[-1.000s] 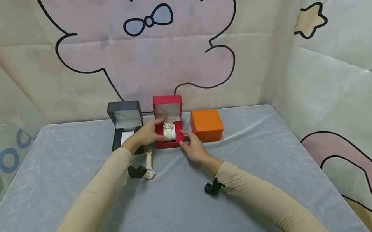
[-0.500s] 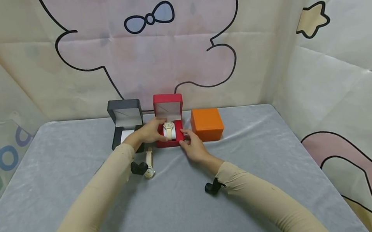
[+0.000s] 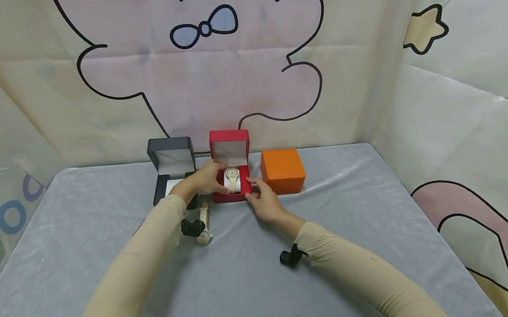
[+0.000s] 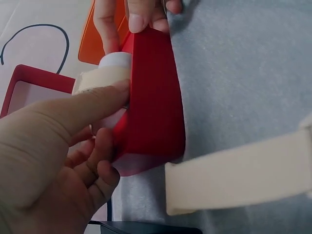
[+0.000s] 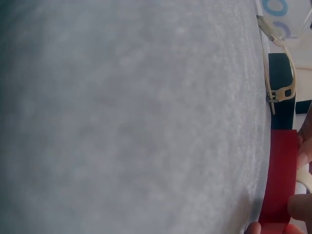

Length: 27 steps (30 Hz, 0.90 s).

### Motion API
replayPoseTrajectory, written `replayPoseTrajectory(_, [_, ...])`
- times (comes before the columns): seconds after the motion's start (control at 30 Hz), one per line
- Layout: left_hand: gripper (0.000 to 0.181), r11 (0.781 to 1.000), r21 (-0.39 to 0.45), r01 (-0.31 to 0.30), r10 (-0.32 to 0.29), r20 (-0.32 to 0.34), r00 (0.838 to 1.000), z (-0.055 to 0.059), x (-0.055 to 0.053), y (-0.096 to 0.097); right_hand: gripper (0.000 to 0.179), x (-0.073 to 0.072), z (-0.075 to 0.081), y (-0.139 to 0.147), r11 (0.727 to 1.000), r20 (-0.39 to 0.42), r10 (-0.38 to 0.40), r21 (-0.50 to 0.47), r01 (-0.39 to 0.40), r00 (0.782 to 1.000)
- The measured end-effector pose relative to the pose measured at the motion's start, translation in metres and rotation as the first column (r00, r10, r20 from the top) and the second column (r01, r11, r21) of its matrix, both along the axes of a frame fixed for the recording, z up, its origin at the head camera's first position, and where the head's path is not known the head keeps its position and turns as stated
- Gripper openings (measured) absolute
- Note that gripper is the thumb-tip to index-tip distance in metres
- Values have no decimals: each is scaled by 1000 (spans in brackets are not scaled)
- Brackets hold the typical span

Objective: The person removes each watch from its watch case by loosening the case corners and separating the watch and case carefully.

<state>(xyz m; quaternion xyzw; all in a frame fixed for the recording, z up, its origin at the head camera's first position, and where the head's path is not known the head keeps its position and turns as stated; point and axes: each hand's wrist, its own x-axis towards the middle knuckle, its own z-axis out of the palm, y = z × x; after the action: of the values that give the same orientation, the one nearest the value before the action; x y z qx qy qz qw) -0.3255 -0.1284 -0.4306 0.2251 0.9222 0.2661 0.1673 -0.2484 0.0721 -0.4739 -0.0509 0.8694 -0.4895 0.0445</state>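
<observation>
A cream-strapped wristwatch [image 3: 232, 173] sits round a white cushion [image 4: 115, 59] inside the open red watch box [image 3: 231, 198]. My left hand [image 3: 206, 180] reaches in from the box's left side and grips the watch on its cushion. In the left wrist view the thumb lies across the strap; the index finger is mostly hidden behind it, and the other fingers curl near the box's left end. At the box's right front corner, my right hand [image 3: 266, 203] holds the wall, its thumb on the front face. A second cream wristwatch [image 3: 204, 229] lies in front of the boxes.
An open dark grey watch box [image 3: 170, 145] with a white cushion stands left of the red one, partly behind my left hand. Right of the red box is a closed orange box [image 3: 283, 170]. A grey cloth [image 3: 272, 295] covers the table, and a printed curtain hangs behind.
My left hand has shifted slightly right, and the watch in the red box has moved slightly right and down. The right hand keeps its place at the corner.
</observation>
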Motion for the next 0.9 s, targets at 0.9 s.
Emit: replayPoseTrajectory(0.9, [80,990,138,34,-22,-92,996,8,13,3,46,0,-1,1,1000,-7,5,-3,-5,1000])
